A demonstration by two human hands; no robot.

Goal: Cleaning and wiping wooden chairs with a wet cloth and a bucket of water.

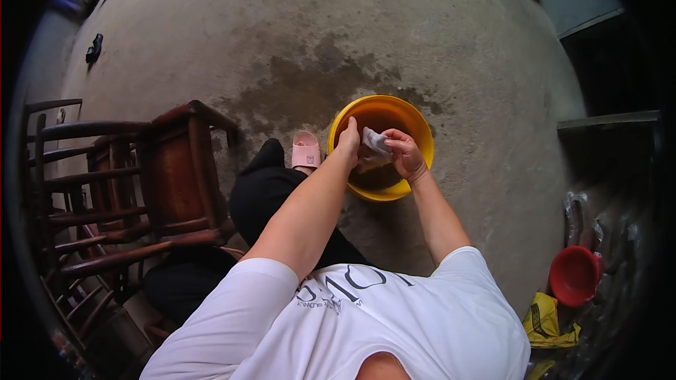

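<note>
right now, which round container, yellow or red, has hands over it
The yellow bucket, with left hand and right hand over its opening; the red basin sits apart, at lower right, untouched.

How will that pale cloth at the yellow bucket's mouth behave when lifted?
The cloth is probably floppy, given its folds at the right hand's fingertips. It looks light, being small beside the bucket. Dark, damp-looking patches on the floor hint it may be wet, so perhaps slippery; its wetness isn't clear.
</note>
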